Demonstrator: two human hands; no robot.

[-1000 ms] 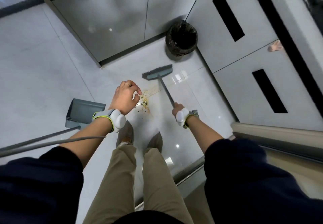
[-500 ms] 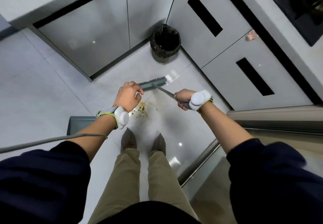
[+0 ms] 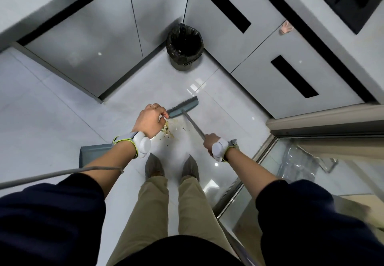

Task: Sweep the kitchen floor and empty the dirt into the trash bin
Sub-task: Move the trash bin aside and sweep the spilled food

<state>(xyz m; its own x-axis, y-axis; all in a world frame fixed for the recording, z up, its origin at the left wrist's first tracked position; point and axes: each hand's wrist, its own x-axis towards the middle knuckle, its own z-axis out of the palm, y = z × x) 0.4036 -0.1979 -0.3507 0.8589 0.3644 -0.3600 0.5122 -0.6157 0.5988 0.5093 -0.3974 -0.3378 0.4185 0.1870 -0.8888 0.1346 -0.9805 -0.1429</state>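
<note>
On the floor, ahead of the feet: a small scatter of yellowish dirt [image 3: 168, 131] lies on the pale glossy tiles [image 3: 52, 107], partly hidden by the left hand.
Broom: the grey broom head [image 3: 184, 107] rests on the floor just beyond the dirt, its handle [image 3: 194, 126] slanting back toward the right hand.
Right hand [image 3: 210, 143]: clenched around the lower end of the broom handle; a white wrist device sits on that wrist.
Left hand [image 3: 150, 120]: closed in a loose fist, fingertips pinched together just beside the left end of the broom head; whether it holds anything I cannot tell. It wears a ring and a white wrist device with a yellow-edged strap.
Dustpan [image 3: 93, 153]: grey, lying on the floor to the left of the feet, mostly covered by the left forearm; its long thin handle [image 3: 52, 174] runs off toward the left edge.
Trash bin [image 3: 184, 46]: round, lined with a black bag, standing in the corner where the two runs of grey cabinets [image 3: 83, 37] meet, well apart from the dirt.
Feet: two grey shoes [image 3: 153, 165] side by side, just short of the dirt.
</note>
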